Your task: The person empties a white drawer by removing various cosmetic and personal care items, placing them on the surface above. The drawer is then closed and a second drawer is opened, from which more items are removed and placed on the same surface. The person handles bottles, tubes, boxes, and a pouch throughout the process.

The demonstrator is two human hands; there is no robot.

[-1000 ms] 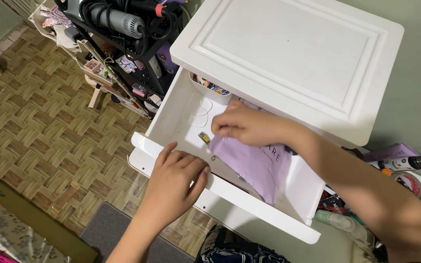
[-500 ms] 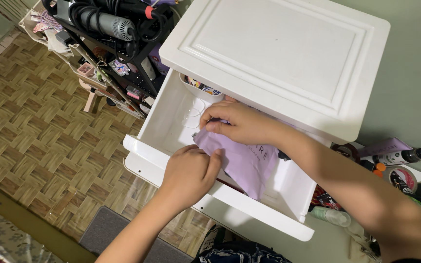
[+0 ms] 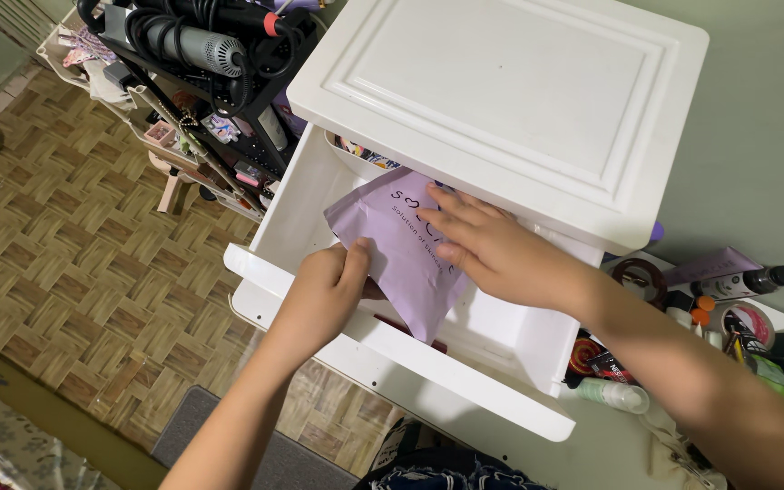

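Pouch: a flat purple pouch (image 3: 401,249) is held over the open white drawer (image 3: 319,195), in the middle of the frame.
Left hand: the left hand (image 3: 324,295) is closed on the pouch's lower left edge, thumb on top.
Right hand: the right hand (image 3: 492,249) is laid flat on the pouch's right side, fingers spread wide, pressing and not gripping.
Drawer: it is pulled out from under the white cabinet top (image 3: 501,100); a small tub (image 3: 360,156) of things sits at its back.
Around: a black rack (image 3: 220,82) with a grey tool is seen at the upper left, bottles (image 3: 737,283) at the right.
Doing it well: the pouch is best kept flat, with both hands on it, and kept off the tub.
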